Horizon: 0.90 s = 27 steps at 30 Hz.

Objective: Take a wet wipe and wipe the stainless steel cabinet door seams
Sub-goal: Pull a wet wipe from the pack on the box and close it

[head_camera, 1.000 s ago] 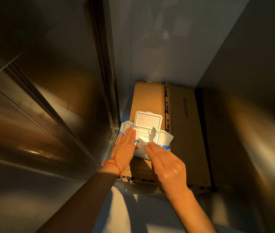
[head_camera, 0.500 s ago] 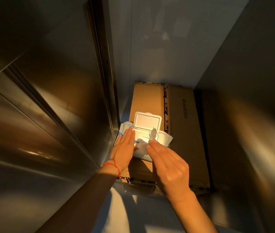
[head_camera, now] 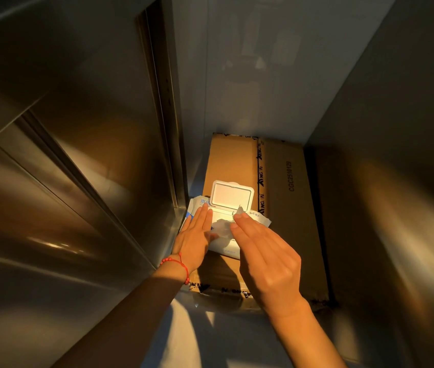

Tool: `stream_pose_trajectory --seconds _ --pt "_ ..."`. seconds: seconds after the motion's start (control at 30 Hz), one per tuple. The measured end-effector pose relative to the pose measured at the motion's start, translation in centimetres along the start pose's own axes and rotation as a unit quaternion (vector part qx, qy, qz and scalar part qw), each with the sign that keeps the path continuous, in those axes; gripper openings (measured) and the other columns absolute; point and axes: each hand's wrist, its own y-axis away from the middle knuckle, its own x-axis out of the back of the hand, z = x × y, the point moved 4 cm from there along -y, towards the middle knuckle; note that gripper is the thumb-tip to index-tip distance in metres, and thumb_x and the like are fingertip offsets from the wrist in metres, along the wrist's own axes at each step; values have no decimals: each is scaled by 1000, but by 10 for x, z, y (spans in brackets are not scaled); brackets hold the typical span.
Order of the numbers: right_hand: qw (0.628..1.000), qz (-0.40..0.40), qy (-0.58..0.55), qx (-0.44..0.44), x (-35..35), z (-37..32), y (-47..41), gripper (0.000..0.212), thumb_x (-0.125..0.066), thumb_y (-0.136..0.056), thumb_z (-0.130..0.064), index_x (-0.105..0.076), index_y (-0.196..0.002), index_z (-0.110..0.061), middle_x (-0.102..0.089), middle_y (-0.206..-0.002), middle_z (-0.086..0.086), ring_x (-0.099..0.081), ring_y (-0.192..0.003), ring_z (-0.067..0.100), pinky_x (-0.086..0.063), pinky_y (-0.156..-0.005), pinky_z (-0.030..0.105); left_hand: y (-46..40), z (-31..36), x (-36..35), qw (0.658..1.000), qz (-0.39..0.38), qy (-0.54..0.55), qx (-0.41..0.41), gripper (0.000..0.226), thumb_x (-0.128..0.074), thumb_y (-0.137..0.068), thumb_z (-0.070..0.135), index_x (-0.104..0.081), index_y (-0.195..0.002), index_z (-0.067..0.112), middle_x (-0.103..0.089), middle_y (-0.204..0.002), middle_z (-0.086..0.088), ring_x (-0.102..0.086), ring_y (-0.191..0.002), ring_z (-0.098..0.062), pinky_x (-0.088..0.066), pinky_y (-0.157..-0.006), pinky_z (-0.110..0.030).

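A white and blue wet wipe pack (head_camera: 225,244) lies on a cardboard box (head_camera: 290,208), its white flip lid (head_camera: 232,195) standing open. My left hand (head_camera: 196,236) lies flat on the pack's left side, fingers together, with a red bead bracelet on the wrist. My right hand (head_camera: 263,258) pinches a white wet wipe (head_camera: 223,227) that is partly pulled out of the opening. The stainless steel cabinet door (head_camera: 77,144) fills the left, and its dark vertical seam (head_camera: 162,107) runs down to the box.
Steel panels enclose the space: a pale back wall (head_camera: 263,70) and a dark right wall (head_camera: 396,128). A diagonal seam (head_camera: 59,160) crosses the left panel. The box fills the floor between the walls; a pale garment shows at the bottom.
My right hand has drawn back toward me a little, pulling more of the wipe out of the pack. My left hand has stayed pressed on the pack.
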Motion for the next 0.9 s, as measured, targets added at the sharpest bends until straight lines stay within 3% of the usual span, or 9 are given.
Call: stream_pose_trajectory --seconds 0.1,0.17,0.27,0.37,0.5,0.63,0.8,0.9 --pt "1000 14 -9 -3 4 1 -7 28 -49 -97 -11 -73 -93 3 -70 -101 18 -68 -97 26 -57 -79 36 -1 -1 1 1000 7 10 1 61 -38 -100 25 -4 -149 15 -4 -157 -1 -4 -144 -19 -3 -115 -29" --pt "1000 24 -13 0 6 2 -12 26 -50 -96 -10 -73 -93 3 -70 -101 19 -68 -97 26 -57 -80 36 0 -1 2 1000 12 25 1 59 -44 -99 21 -14 -149 13 -15 -156 -4 -13 -143 -20 -13 -116 -33" --pt "1000 23 -13 7 9 5 -16 19 -62 -90 -11 -73 -91 4 -70 -99 20 -68 -95 27 -58 -78 37 5 2 6 992 30 119 26 56 -46 -97 16 -23 -147 13 -26 -152 -8 -23 -140 -22 -22 -114 -37" --pt "1000 1 -9 1 11 7 -16 23 -77 -73 -10 -73 -91 4 -70 -99 20 -69 -94 27 -57 -76 37 6 6 10 996 43 73 7 59 -45 -98 19 -15 -149 14 -14 -156 -6 -10 -144 -21 -5 -116 -29" --pt "1000 6 -9 -2 13 6 -13 16 -68 -84 -9 -73 -92 4 -70 -99 20 -69 -94 27 -59 -75 38 8 12 17 996 83 39 -22 66 -49 -95 27 -12 -148 17 -11 -157 -1 -6 -144 -16 0 -114 -27" --pt "1000 3 -24 -10 15 3 -13 32 -48 -97 -14 -73 -90 3 -70 -98 19 -69 -93 27 -59 -72 38 18 25 27 992 108 46 -40 63 -51 -94 25 -18 -147 18 -13 -156 -2 -6 -144 -15 -3 -115 -28" --pt "1000 -14 -18 -22 20 0 -14 19 -69 -76 -8 -73 -91 3 -70 -99 20 -69 -94 27 -58 -74 38 28 35 40 985 143 68 -63 58 -55 -93 14 -30 -144 20 -18 -155 2 -8 -144 -15 -6 -112 -23" --pt "999 -4 -26 -22 25 -1 -14 18 -60 -89 -9 -73 -93 3 -70 -100 20 -68 -96 27 -57 -77 37 36 39 48 979 169 102 -58 52 -56 -92 10 -36 -138 23 -25 -152 0 -16 -143 -18 -12 -115 -32"
